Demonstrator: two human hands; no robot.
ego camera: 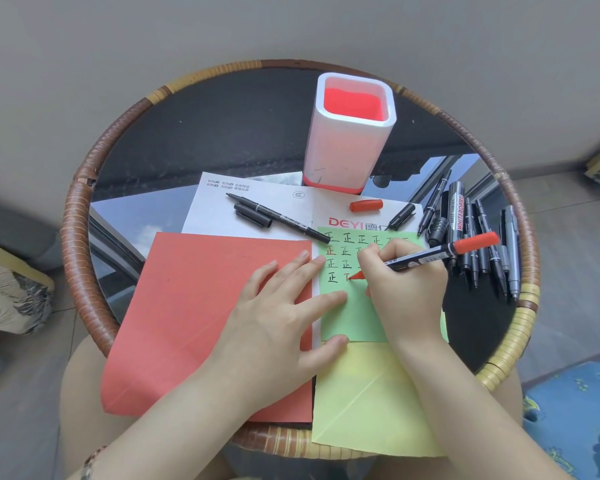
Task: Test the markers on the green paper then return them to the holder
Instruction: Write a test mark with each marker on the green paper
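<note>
A round dark glass surface with a woven rattan rim [75, 237] fills the view from my head camera. On it, nearest me, lie a large red paper sheet [187, 306] on the left and a pale yellow folded sheet [368, 403] on the right. A tall white plastic holder with a red inside [347, 147] stands upright at the far side, with no markers visible in it.

A small green paper [354, 317] sits just above the yellow sheet, with rows of hand-drawn test characters in black and red. My left hand [278, 320] lies flat, fingers spread, pressing the edges of the red and green papers.

My right hand [402, 282] grips a black-barrelled marker with a red tail [430, 258], its red tip touching the green paper. Its long axis runs from the tip at lower left up to the right.

A heap of black markers [482, 230] lies just right of that hand. The holder lies straight beyond my right hand, the nearer one. A loose red cap [366, 205] rests between them, just before the holder's base.
</note>
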